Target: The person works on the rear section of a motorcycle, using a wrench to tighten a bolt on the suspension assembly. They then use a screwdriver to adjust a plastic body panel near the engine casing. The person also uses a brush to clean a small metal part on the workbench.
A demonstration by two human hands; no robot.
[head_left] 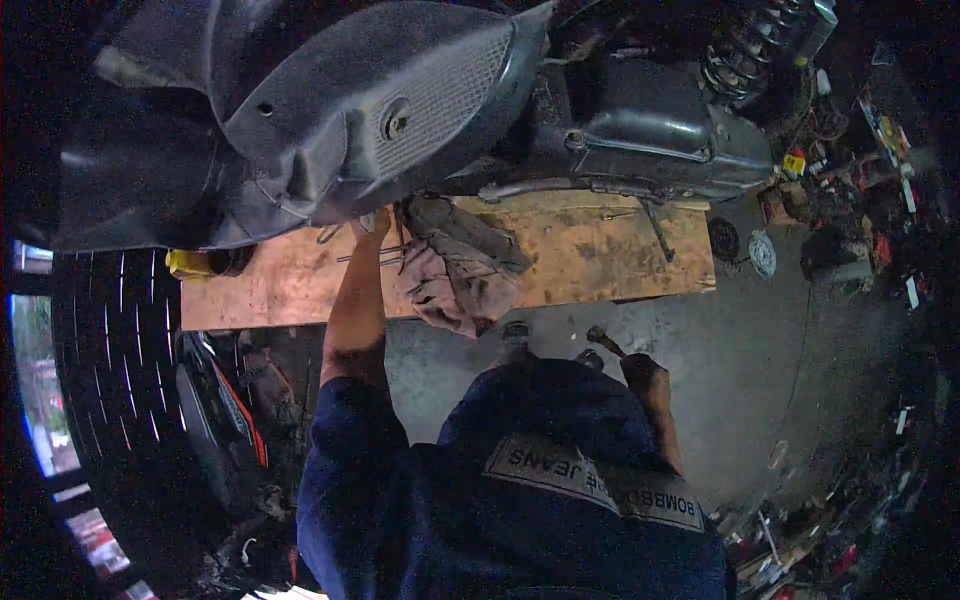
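A dark scooter (420, 110) with a ribbed footboard stands over a wooden board (610, 255). My left hand (372, 222) reaches up to the lower edge of its body; the fingers are mostly hidden, and whether they grip anything does not show. Beside that wrist, thin metal rods (375, 258) and a crumpled greyish-pink rag (460, 270) lie on the board, the rag hanging over its near edge. Low on the right, my right hand (648, 378) is closed round a short tool (606, 342) with a dark, wider end pointing left; its exact kind is unclear.
The scooter's stand (657, 230) rests on the board's right part. A yellow object (188, 264) sits at the board's left end. Coiled wire (762, 254) lies on the floor at right, near scattered parts (850, 240). A dark panel with a red stripe (240, 410) leans at left.
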